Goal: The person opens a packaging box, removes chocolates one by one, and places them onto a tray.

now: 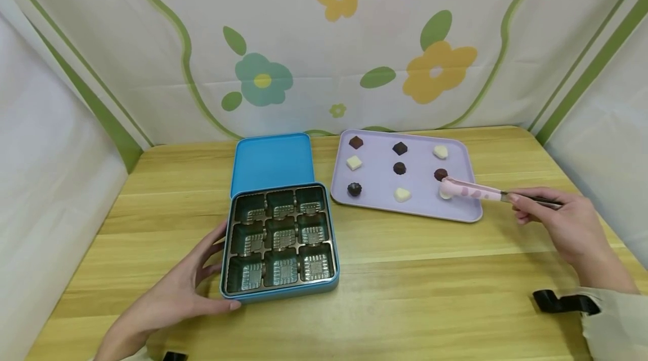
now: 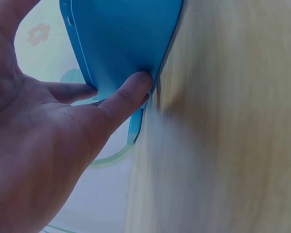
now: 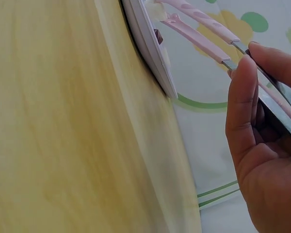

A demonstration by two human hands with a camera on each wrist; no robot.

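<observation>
My left hand [image 1: 177, 288] rests against the left side of a blue tin [image 1: 288, 294], with the thumb at its front corner. In the left wrist view, the fingers lie extended along the wall of the tin [image 2: 126, 39]. Inside the tin sits a dark plastic insert [image 1: 264, 251] with several bare square compartments. My right hand [image 1: 572, 223] grips metal tongs with pink tips [image 1: 476, 190]. Those tips are at a white chocolate [image 1: 445, 192] in the near right part of a lilac tray [image 1: 377, 184]; whether they pinch it is hard to see.
Behind the tin lies its blue lid [image 1: 273, 159]. Several dark and white chocolates, such as a dark one [image 1: 354, 189] and a white one [image 1: 402, 194], are spaced out on the tray. A flowered curtain [image 1: 304, 40] rises behind the wooden table [image 1: 405, 293].
</observation>
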